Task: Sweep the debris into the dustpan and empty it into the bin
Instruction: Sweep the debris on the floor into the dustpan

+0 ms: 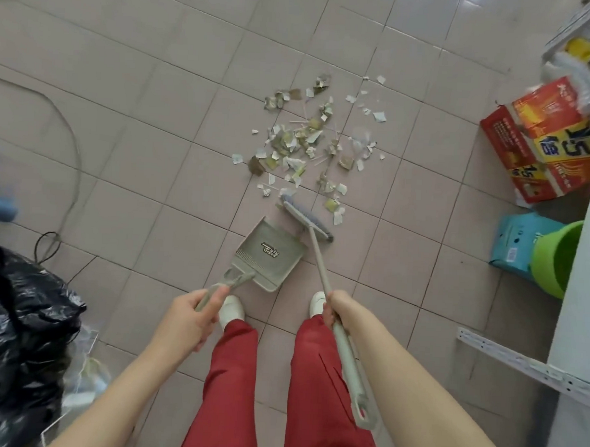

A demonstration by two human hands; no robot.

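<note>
Glossy floor tiles (191,83), crinkled black plastic bag (18,329)

Pale pink tiled floor (124,80), dark grout, evenly daylit, white cabinet (585,286) right

A storeroom: tiled floor (122,121), stacked cartons (540,146), green bucket (552,258).

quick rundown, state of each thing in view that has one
dustpan: empty, held by left hand
broom: head at the near edge of the debris, handle in right hand
debris: scattered on the tiles, unswept
black bin bag: open
green bucket: tipped on its side
red box: open
</note>
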